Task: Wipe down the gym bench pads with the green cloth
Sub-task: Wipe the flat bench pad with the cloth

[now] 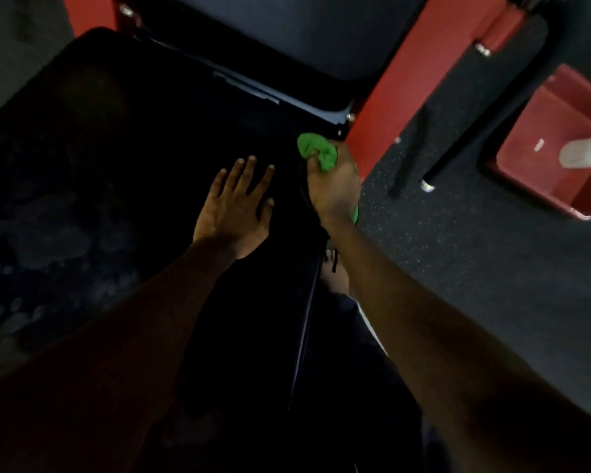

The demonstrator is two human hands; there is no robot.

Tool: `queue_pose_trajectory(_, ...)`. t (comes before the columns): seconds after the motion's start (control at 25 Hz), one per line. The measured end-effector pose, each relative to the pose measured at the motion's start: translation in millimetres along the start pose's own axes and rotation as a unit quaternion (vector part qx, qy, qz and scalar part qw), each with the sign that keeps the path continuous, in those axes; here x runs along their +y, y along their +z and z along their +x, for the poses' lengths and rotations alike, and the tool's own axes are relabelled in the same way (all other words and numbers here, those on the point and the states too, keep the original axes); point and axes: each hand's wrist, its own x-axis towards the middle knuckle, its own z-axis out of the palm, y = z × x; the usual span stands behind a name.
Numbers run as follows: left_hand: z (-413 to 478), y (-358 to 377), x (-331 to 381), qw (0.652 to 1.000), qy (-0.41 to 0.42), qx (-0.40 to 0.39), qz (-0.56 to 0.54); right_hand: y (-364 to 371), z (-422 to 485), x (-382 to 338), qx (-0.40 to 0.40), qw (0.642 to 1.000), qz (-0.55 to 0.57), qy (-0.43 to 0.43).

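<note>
A wide black bench pad (116, 172) fills the left and middle of the view, with pale smudges on its left part. My left hand (236, 206) lies flat on it, fingers straight and spread. My right hand (333, 186) grips the bunched green cloth (316, 151) at the pad's right edge, near its far corner. A bit of cloth shows below the wrist too. A second dark pad (287, 35) lies beyond a narrow gap at the top.
A red frame beam (406, 80) runs diagonally right of the cloth. A red tray (553, 155) with a white bottle (584, 153) stands on the speckled dark floor (475, 268) at the right. A black bar (485, 107) slants between beam and tray.
</note>
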Motion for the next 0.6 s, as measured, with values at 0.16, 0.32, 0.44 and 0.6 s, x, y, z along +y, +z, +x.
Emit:
queue_pose_trajectory(0.16, 0, -7, -2, 1.0, 0.003, 0.005, 0.018, -12, -24, 7, -0.014, 0.999, 0.049, 0.01)
queue_pose_trajectory(0.32, 0, -7, 0, 1.0, -0.007, -0.015, 0.022, -21, -61, 25, 0.001, 0.998, 0.063, 0.011)
queue_pose_trajectory(0.44, 1, -5, -2, 0.999, -0.004, -0.012, 0.042, -10, -23, 14, 0.009, 0.998, 0.044, 0.046)
queue_pose_trajectory(0.6, 0, -5, 0, 0.998, -0.002, -0.01, 0.056, -1, 45, 9, 0.002, 0.998, 0.019, 0.058)
